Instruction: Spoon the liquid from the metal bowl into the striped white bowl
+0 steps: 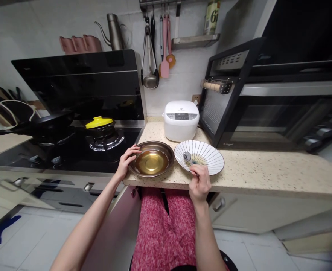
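A wide metal bowl (pixel 167 165) of clear yellowish liquid stands near the counter's front edge. My left hand (pixel 125 162) grips its left rim, with the fingers reaching over the edge. Just right of the bowl is a white plate (pixel 211 154) with dark radiating lines and a yellowish centre. My right hand (pixel 200 182) is closed over the plate's near side, pinching a spoon. The shiny head of the spoon (pixel 186 156) is over the plate's left part; most of the handle is hidden by my fingers.
Behind the plate stands a white rice cooker (pixel 181 122). The stove (pixel 78 150) at left carries a black wok (pixel 50 124) and a pot with a yellow lid (pixel 99 121). A black rack with an oven (pixel 273 120) fills the right side. An open cabinet door (pixel 118 222) hangs below.
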